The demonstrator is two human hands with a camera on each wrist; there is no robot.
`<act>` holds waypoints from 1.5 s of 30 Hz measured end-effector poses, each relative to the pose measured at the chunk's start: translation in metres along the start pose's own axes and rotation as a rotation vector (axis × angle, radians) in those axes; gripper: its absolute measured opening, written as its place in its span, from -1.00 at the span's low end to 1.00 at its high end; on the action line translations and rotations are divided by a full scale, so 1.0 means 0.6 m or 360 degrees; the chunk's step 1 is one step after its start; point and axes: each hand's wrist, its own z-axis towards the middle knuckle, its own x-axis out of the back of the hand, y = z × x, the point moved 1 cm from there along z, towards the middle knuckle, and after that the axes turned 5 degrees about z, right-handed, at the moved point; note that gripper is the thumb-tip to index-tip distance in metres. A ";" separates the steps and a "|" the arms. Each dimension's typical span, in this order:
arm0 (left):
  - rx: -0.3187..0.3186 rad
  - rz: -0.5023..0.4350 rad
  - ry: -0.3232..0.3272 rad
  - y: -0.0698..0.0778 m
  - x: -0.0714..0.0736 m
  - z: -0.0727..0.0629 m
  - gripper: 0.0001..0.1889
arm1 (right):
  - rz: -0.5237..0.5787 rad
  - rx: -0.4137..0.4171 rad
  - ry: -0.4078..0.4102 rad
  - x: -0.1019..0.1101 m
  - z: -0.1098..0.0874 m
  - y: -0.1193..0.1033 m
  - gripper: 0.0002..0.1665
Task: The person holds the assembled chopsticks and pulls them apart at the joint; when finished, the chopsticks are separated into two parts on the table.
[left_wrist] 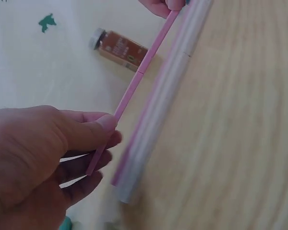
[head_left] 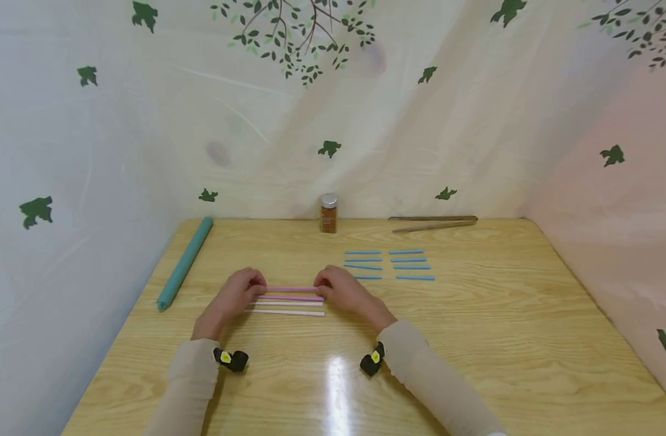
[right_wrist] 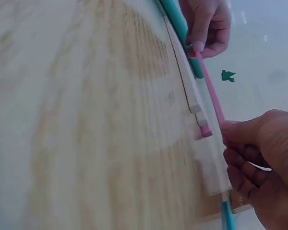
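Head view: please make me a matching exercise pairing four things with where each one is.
1. Teal cylindrical roll
2. Small brown jar with silver lid
3. Long brown tongs
4. Farther slender pink stick

A. Lying, back right
B. Between left hand and right hand, held by both
C. Lying, left side
D. Upright, back middle of the wooden table

Pairs: 1-C, 2-D, 3-A, 4-B

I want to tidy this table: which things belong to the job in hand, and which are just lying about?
Seemingly in the job:
- pink stick, held by left hand and right hand
- second pink stick
- two white sticks
- blue sticks, probably, laid in rows

Seemingly lying about:
- jar
- tongs
- green roll
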 end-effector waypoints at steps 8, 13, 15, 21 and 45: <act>-0.0102 0.0037 -0.0188 0.063 0.024 0.015 -0.84 | -0.0112 0.0195 0.0152 0.042 -0.012 -0.020 -0.87; -0.0141 0.0076 -0.0246 0.098 0.023 0.033 -0.88 | -0.0104 0.0283 0.0183 0.060 -0.018 -0.027 -0.84; -0.0137 0.0082 -0.0252 0.107 0.018 0.039 -0.91 | -0.0039 0.0292 0.0167 0.064 -0.019 -0.028 -0.79; -0.0280 0.0059 -0.0246 0.135 0.005 0.050 -0.91 | 0.0101 0.0324 0.0059 0.062 -0.013 -0.031 -0.76; -0.0415 0.0028 -0.0087 0.145 -0.010 0.055 -0.95 | -0.0018 0.0336 0.0112 0.070 -0.027 -0.026 -0.88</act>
